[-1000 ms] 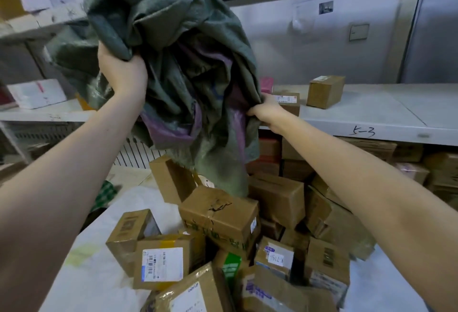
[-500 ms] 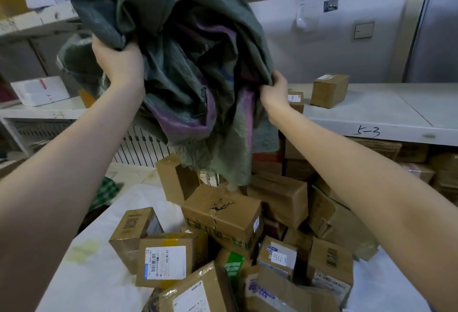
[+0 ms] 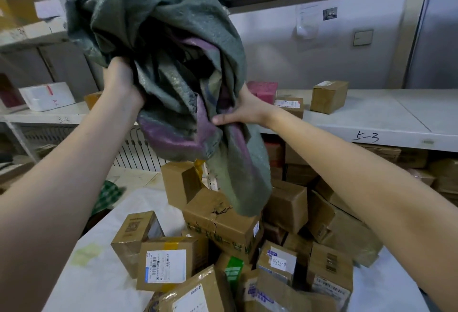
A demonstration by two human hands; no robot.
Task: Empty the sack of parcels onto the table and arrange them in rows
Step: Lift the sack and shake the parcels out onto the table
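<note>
Left of centre, the left hand (image 3: 122,81) is clenched in a fist on a bunch of the sack (image 3: 173,63), which hangs crumpled in the upper middle of the frame. Right of centre, the right hand (image 3: 244,110) pinches a fold of the same cloth between thumb and fingers. The sack's lower edge dangles onto the top box (image 3: 223,222) of the pile.

Parcels (image 3: 285,249) lie heaped in the lower middle and lower right, on the white table (image 3: 99,282); no rows are formed.

Assessment: the sack appears slack and probably empty, though its inside is hidden. To finish well, give it a shake clear of the pile, confirm nothing is caught in the folds, and set it off the table. The heap is tall and loose, so the dangling cloth could drag the top box. Rows should start at the bare lower left.
</note>
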